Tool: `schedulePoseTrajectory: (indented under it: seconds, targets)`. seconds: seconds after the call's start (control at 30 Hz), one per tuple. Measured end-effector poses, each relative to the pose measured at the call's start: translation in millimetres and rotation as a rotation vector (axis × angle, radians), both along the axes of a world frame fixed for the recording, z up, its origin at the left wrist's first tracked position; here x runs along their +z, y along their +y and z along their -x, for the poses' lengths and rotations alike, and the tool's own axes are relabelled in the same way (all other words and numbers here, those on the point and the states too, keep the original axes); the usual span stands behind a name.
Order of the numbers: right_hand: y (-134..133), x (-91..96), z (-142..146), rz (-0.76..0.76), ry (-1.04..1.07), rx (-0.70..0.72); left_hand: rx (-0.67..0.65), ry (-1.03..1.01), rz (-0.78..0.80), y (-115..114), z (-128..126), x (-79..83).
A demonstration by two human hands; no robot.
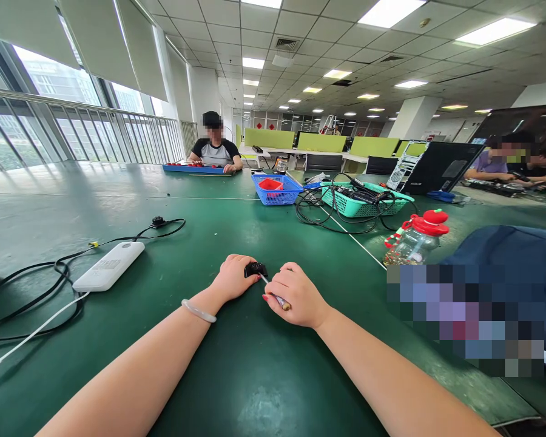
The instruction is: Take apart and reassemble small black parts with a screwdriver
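Note:
My left hand (234, 278) rests on the green table (255, 364) with its fingers closed round a small black part (255, 269), pinning it to the surface. My right hand (295, 295) is closed round a thin screwdriver (275, 295) with a brownish handle end; its metal tip points at the black part. A pale bangle sits on my left wrist. Both forearms reach in from the bottom edge.
A white power bank (109, 266) with black and white cables lies at left. A blue basket (276, 189), a green basket (359, 200) with cables and a clear red-lidded bottle (416, 240) stand beyond. Other people sit at the far end and at right.

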State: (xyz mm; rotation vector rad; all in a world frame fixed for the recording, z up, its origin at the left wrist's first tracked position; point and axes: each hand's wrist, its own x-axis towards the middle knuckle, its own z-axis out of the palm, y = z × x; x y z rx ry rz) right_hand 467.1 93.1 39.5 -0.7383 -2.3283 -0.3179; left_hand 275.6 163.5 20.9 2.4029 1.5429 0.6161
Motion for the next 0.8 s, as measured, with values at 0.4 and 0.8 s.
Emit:
schedulePoseTrajectory:
  seconds: [0.4,0.8]
  targets:
    - [5,-9.2,0,0.052,-0.090,-0.017,0.015,0.012,0.034,2,-1,-0.1]
    - [4,-2.6,-2,0.280,0.266,-0.123,-0.008,0.005,0.017,2,1,-2.6]
